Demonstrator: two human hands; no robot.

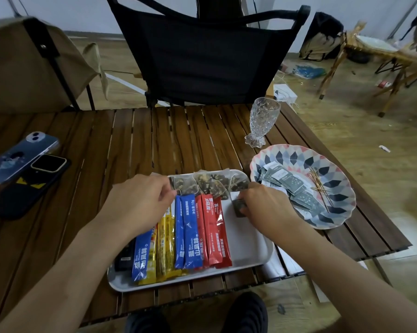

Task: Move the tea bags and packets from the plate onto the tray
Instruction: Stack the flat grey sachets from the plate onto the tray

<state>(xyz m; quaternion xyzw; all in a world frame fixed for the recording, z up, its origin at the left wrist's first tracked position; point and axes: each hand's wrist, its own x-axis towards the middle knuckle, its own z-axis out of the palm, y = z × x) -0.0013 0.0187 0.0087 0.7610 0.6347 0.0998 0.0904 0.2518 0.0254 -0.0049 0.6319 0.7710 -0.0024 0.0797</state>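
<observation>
Both hands hung over the white tray: the left hand pinched a tea bag at its far edge, the right hand gripped a dark packet. Grey packets lay on the plate beside it.

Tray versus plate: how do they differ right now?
The tray is plain white and rectangular; the plate is round, scalloped and diamond-patterned. The tray holds long stick packets and mesh tea bags; the plate holds small grey sachets and thin sticks. Both sit on the slatted table.
</observation>
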